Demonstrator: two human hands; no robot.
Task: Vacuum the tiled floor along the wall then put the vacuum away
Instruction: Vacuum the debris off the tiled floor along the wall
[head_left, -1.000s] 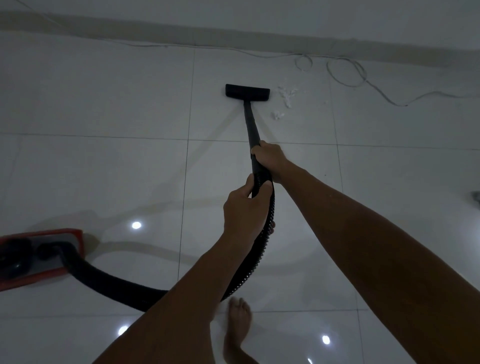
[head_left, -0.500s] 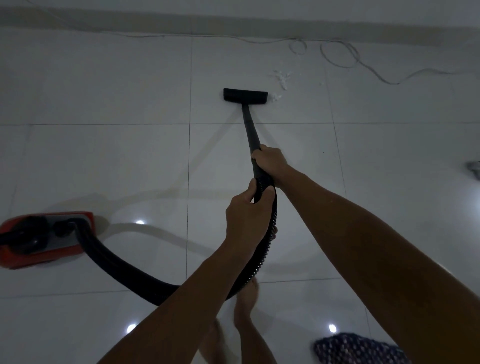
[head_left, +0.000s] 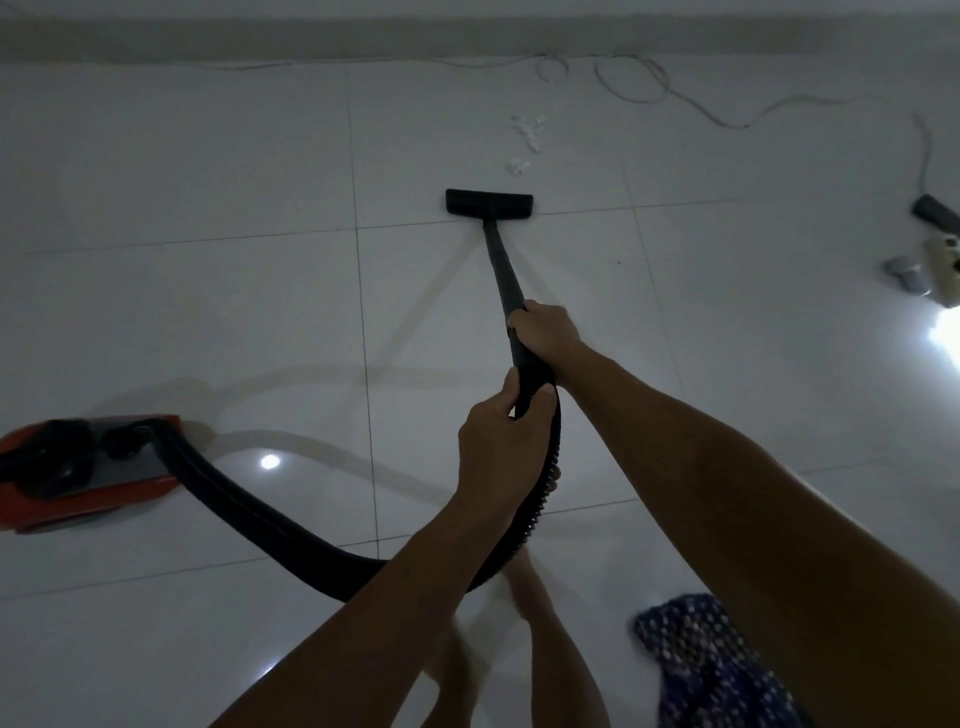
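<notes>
Both hands grip the wand (head_left: 501, 270): right hand (head_left: 545, 335) forward to steer, left hand (head_left: 498, 441) behind to push. The nozzle (head_left: 488, 201) sits flat, just short of the scraps (head_left: 527, 140), likely its next target.

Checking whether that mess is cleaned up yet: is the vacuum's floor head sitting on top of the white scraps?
No, the floor head rests short of the white scraps, which lie on bare tile beyond it, toward the wall.

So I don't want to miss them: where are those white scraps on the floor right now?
In the head view, the white scraps lie just beyond the black floor nozzle, slightly to its right, between it and the looped cord by the wall.
</notes>
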